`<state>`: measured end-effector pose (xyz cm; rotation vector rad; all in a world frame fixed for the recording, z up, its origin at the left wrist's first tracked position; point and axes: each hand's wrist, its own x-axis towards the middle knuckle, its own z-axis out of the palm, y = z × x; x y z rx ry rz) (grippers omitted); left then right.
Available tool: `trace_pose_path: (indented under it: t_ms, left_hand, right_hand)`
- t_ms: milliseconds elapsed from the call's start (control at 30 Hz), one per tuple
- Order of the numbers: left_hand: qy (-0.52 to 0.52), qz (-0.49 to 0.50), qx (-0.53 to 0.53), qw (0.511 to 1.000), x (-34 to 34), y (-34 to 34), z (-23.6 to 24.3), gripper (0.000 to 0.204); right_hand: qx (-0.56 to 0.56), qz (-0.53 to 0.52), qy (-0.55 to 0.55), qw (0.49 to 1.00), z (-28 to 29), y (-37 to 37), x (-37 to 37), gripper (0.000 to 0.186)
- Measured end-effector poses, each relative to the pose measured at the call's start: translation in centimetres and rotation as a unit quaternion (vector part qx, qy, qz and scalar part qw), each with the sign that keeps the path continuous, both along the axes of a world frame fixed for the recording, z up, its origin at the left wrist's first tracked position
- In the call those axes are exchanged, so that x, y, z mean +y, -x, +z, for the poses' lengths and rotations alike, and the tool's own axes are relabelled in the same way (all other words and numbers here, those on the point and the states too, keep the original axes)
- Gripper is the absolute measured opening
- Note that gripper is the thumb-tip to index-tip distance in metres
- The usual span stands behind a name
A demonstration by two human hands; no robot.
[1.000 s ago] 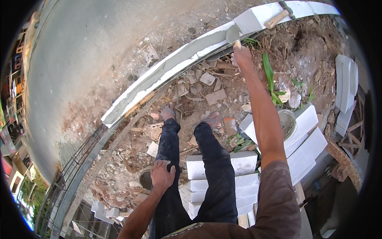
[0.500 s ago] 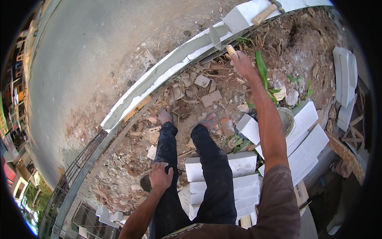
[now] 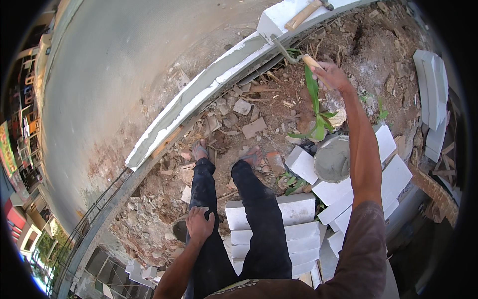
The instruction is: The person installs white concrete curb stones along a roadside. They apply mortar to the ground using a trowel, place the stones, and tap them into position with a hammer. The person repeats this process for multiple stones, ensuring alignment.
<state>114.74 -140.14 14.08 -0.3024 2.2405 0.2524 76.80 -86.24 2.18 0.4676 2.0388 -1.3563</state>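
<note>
My right hand (image 3: 332, 77) grips the wooden handle of a trowel (image 3: 313, 65). The trowel's narrow blade, seen nearly edge-on, meets the end of a white block (image 3: 273, 22) set on the low wall. To the left of that block, a band of wet grey mortar (image 3: 214, 74) covers the top of the white wall course (image 3: 169, 118). On my left knee lies my left hand (image 3: 200, 224), fingers spread and holding nothing. A wooden-handled hammer (image 3: 302, 16) rests on top of the blocks.
A bucket (image 3: 318, 173) of grey mortar stands beside my right forearm among loose white blocks (image 3: 301, 162). More white blocks (image 3: 274, 212) are stacked by my legs. Rubble (image 3: 254, 128) and a green plant (image 3: 312, 89) cover the ground. Beyond the wall lies grey pavement (image 3: 119, 65).
My right hand has drawn the trowel right and slightly down, from over the mortar to the block's end, and turned the blade. The bucket shows more fully. My left hand stays on the knee.
</note>
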Motion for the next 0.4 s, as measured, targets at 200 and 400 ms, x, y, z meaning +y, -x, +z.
trace_pose_path:
  t_ms: [200, 400]
  left_hand:
    - [-0.071, 0.013, 0.049, 0.996, 4.1, 4.9, 1.6, 0.034]
    - [-0.154, -0.048, 0.039, 0.986, 7.1, 7.9, 1.3, 0.039]
  right_hand:
    - [0.111, -0.086, -0.004, 0.990, 2.1, -13.4, 1.0, 0.038]
    - [-0.013, -0.324, 0.099, 0.941, 7.8, -25.9, -3.8, 0.058]
